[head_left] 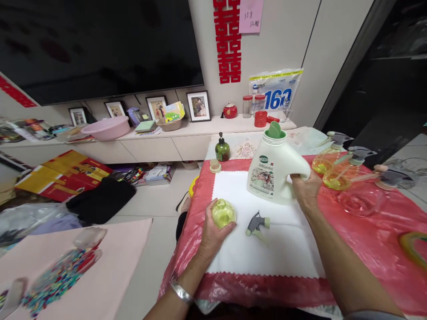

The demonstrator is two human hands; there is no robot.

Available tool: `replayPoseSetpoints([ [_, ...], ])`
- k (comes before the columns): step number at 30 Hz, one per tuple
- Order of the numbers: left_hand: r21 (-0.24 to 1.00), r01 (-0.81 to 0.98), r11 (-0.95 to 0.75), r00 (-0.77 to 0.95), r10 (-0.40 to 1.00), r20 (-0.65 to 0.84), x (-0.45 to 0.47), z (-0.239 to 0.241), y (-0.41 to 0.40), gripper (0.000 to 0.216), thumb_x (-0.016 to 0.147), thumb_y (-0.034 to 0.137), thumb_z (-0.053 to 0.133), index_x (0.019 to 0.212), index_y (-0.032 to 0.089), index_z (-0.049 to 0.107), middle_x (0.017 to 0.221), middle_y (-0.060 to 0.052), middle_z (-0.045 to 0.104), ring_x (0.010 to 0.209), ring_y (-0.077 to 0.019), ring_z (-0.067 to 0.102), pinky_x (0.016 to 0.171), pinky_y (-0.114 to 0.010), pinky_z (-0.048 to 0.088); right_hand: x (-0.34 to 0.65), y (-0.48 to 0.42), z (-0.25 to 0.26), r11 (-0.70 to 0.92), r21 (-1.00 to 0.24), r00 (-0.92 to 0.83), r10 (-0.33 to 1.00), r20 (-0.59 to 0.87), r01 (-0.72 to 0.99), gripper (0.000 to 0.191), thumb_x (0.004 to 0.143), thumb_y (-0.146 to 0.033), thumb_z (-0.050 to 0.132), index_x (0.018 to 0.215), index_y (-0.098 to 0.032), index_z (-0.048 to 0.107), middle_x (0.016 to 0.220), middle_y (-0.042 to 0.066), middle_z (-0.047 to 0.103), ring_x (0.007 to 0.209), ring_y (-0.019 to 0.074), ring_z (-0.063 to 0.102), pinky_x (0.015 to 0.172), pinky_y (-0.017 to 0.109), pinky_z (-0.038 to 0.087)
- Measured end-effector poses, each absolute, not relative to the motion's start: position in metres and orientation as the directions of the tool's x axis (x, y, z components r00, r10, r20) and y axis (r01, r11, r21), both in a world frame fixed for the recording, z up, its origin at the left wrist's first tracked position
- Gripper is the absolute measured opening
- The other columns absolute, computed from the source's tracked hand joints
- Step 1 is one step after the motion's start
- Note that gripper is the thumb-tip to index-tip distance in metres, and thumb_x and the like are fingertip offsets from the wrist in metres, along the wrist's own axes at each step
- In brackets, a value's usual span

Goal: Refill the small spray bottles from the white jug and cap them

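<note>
My left hand (213, 233) is wrapped round a small round yellow-green bottle (224, 214) with an open neck, on the white cloth. With my right hand (306, 189) I grip the handle of a large white detergent jug (267, 173), whose mouth shows a green pouring spout (275, 130). The jug stands nearly upright, slightly tilted; whether its base touches the cloth I cannot tell. Between my hands lies a grey and pale green spray trigger head (257, 224), its thin tube pointing right. A pale yellow-green cap (215, 166) sits beyond my left hand.
A dark green pump bottle (222, 149) stands at the table's far edge. Several spray bottles (336, 178) stand on the right, on the red plastic cover (376, 249). A roll of tape (415, 249) lies at the right edge. Colourful beads (56, 278) cover part of a pink surface at left.
</note>
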State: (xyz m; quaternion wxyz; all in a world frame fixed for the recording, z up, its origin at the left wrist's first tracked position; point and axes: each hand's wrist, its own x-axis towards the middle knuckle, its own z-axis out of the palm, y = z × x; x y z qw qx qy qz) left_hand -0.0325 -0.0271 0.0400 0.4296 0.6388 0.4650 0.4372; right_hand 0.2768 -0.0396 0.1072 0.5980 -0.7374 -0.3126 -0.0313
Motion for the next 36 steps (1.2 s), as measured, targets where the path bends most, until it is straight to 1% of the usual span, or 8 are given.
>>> replayPoseSetpoints([
  [5,0.974,0.203,-0.101,0.269,0.962,0.044,-0.039,0.043,-0.026,0.091,0.06,0.031,0.084,0.138,0.024,0.039,0.136,-0.012,0.056,0.124,-0.0293,0.058,0.109,-0.051,0.044,0.282,-0.037,0.102,-0.112,-0.84,0.798,0.399,0.451,0.531,0.02,0.064,-0.039,0.061,0.074,-0.022,0.056,0.063,-0.003,0.054,0.062,0.0174,0.051,0.062,0.032,0.044],
  [11,0.949,0.296,-0.111,0.349,0.937,0.001,-0.047,0.059,-0.025,0.09,0.061,0.03,0.085,0.138,0.026,0.038,0.136,-0.011,0.056,0.125,-0.0298,0.056,0.111,-0.051,0.043,0.285,-0.037,0.096,-0.143,-0.816,0.791,0.386,0.475,0.56,0.018,0.066,-0.038,0.058,0.075,-0.023,0.054,0.064,-0.003,0.054,0.063,0.0177,0.05,0.063,0.033,0.044],
  [19,0.931,0.328,-0.162,0.352,0.935,0.039,-0.054,0.054,-0.031,0.082,0.069,0.037,0.08,0.138,0.022,0.039,0.139,-0.014,0.057,0.129,-0.0307,0.056,0.112,-0.05,0.042,0.288,-0.039,0.102,-0.25,-0.772,0.754,0.519,0.404,0.585,0.026,0.074,-0.042,0.053,0.087,-0.02,0.06,0.074,0.003,0.064,0.068,0.0208,0.059,0.066,0.034,0.047],
  [23,0.917,0.344,-0.204,0.339,0.937,0.081,-0.054,0.047,-0.032,0.083,0.07,0.039,0.081,0.14,0.022,0.038,0.142,-0.014,0.056,0.133,-0.0311,0.054,0.114,-0.051,0.039,0.29,-0.067,0.114,-0.33,-0.651,0.658,0.665,0.354,0.683,0.027,0.068,-0.039,0.062,0.085,-0.019,0.065,0.076,0.007,0.067,0.074,0.0266,0.062,0.072,0.04,0.049],
  [27,0.907,0.366,-0.208,0.299,0.949,0.097,-0.052,0.045,-0.033,0.084,0.07,0.041,0.081,0.14,0.022,0.039,0.141,-0.015,0.056,0.131,-0.032,0.055,0.113,-0.052,0.039,0.265,-0.114,0.12,-0.377,-0.487,0.586,0.704,0.402,0.788,0.048,0.078,-0.036,0.057,0.117,-0.009,0.062,0.111,0.022,0.067,0.108,0.0377,0.058,0.096,0.054,0.042],
  [30,0.908,0.349,-0.232,0.281,0.95,0.135,-0.051,0.044,-0.034,0.082,0.068,0.04,0.082,0.138,0.023,0.042,0.139,-0.014,0.058,0.129,-0.0317,0.056,0.112,-0.053,0.041,0.227,-0.137,0.113,-0.292,-0.365,0.422,0.834,0.355,0.884,0.039,0.091,-0.035,0.048,0.119,-0.01,0.062,0.11,0.018,0.069,0.102,0.0305,0.06,0.091,0.045,0.047],
  [33,0.907,0.343,-0.243,0.272,0.95,0.151,-0.05,0.044,-0.035,0.082,0.067,0.039,0.082,0.138,0.023,0.043,0.139,-0.013,0.059,0.128,-0.0313,0.057,0.111,-0.053,0.042,0.19,-0.143,0.102,-0.175,-0.304,0.257,0.932,0.256,0.936,0.028,0.088,-0.025,0.056,0.114,-0.018,0.065,0.108,0.011,0.07,0.099,0.0265,0.061,0.081,0.038,0.048],
  [36,0.909,0.348,-0.229,0.284,0.95,0.13,-0.05,0.043,-0.035,0.085,0.066,0.038,0.082,0.139,0.021,0.041,0.138,-0.015,0.059,0.128,-0.0318,0.057,0.11,-0.052,0.042,0.171,-0.138,0.093,-0.154,-0.226,0.196,0.964,0.178,0.962,0.024,0.084,-0.011,0.056,0.104,-0.019,0.067,0.1,0.011,0.069,0.092,0.0281,0.061,0.072,0.038,0.045],
])
